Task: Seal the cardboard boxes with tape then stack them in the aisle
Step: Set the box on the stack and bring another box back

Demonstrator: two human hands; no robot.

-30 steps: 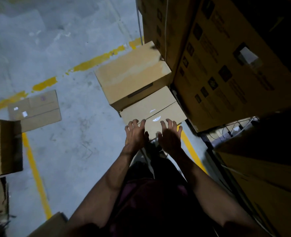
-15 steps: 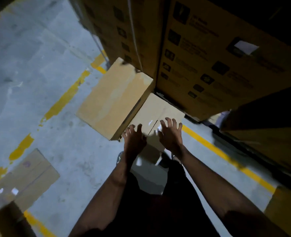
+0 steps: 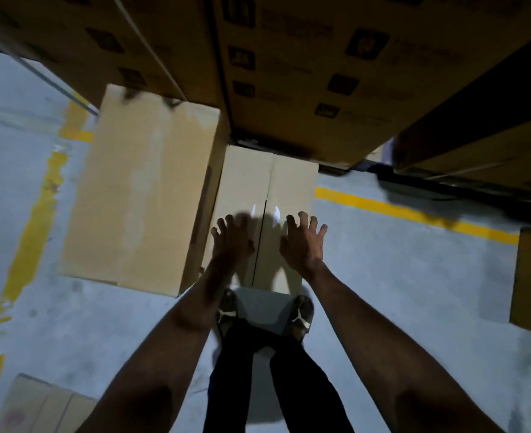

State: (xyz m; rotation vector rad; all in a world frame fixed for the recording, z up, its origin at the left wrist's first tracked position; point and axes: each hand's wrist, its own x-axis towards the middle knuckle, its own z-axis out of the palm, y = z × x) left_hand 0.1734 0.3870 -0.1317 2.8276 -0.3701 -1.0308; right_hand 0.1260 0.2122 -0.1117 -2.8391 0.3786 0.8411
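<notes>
Printed cartons (image 3: 305, 73) tower over the grey floor (image 3: 398, 276), a tall box (image 3: 139, 195) lies beside the small low box (image 3: 292, 185), whose long axis and centre seam run straight away from the person's feet, under the left hand (image 3: 231, 242) and right hand (image 3: 303, 242), fingers spread, gripping nothing.

Dim light is leaving the floor (image 3: 398, 276) grey-blue and the stacked cartons (image 3: 305, 73) dark toward the top corners. Two small glints are shining on the low box (image 3: 286, 189), where hand shadows are falling. The left hand (image 3: 231, 242) is smearing with motion blur; wide-angle distortion is bending the edges.
</notes>
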